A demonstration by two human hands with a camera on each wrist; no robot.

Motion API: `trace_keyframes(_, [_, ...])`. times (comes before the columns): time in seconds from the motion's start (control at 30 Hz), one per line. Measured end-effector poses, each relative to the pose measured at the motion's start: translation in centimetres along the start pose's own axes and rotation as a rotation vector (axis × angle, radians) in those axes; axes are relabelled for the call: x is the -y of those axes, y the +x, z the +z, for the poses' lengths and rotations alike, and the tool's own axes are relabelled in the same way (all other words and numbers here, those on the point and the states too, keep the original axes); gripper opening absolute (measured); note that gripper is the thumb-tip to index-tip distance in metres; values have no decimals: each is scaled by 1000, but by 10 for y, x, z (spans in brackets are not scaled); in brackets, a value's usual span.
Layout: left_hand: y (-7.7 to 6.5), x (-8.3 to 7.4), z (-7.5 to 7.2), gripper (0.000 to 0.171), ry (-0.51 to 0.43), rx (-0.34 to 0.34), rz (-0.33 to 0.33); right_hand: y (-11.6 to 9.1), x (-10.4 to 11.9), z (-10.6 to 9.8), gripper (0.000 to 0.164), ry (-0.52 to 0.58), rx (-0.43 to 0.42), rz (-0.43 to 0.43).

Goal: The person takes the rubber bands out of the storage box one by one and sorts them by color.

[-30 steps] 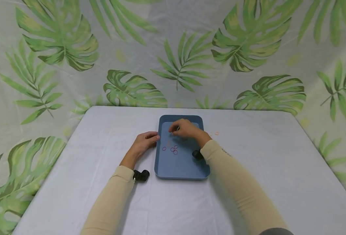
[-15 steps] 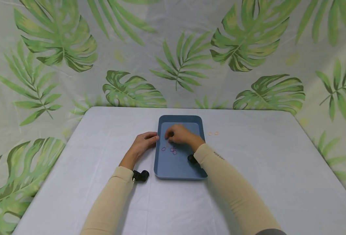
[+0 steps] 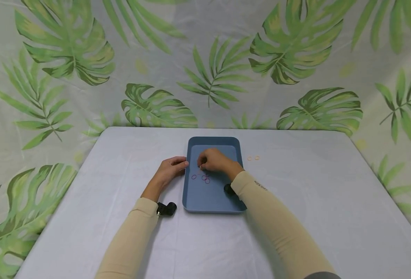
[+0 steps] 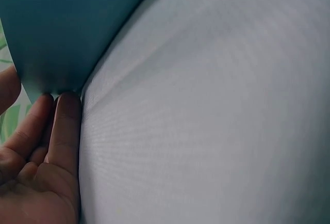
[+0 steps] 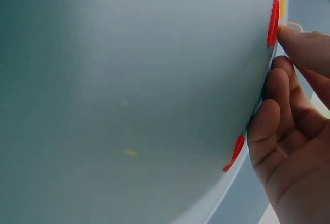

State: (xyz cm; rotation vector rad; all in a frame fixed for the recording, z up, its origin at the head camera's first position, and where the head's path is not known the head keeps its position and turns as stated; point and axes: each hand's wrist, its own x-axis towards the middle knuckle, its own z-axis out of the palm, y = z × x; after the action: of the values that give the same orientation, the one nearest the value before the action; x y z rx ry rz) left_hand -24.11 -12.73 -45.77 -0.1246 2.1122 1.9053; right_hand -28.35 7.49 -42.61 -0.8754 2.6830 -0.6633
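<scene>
A blue rectangular tray (image 3: 212,202) lies on the table. My left hand (image 3: 169,170) rests against its left side, fairly straight fingertips touching the outer wall and the thumb by the rim. Inside the tray, my right hand (image 3: 215,159) is low over the floor, its other fingers bent. Between thumb and forefinger it pinches a thin yellow-orange rubber band (image 5: 295,24), of which only a loop shows. Several red rubber bands (image 5: 273,22) lie close by on the tray floor, one (image 5: 235,153) apart from the cluster. The right hand hides part of the far tray floor.
Two pale orange rubber bands (image 3: 257,157) lie on the white tablecloth (image 3: 296,174) just right of the tray. A leaf-patterned cloth (image 3: 219,77) hangs behind the table. Black wrist cameras (image 3: 167,209) sit on both wrists.
My right hand has come nearer and slightly left from the far part of the tray, down toward the red rubber bands, then shifted very little. The left hand stays at the tray's side.
</scene>
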Motion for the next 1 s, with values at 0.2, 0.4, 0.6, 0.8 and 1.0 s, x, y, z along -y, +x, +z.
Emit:
trace_keyframes(0.2, [0,1,1,47,10,4,-9,-2,-1,0,4,5,1,16])
trace_keyframes(0.4, [-1,0,2,47,15,-4,-8,-5,-2,-4,6,57,-15,10])
trace_keyframes(0.6, [1,1,1,48,16,2,-7,-5,-1,-7,6,79,-27,9])
trace_keyframes(0.8, [0,1,0,48,8,8,-12,-5,2,-10,5,67,-32,5])
trace_keyframes(1.0, [0,0,0,47,11,2,-2,-12,9,-20,5,52,-62,-26])
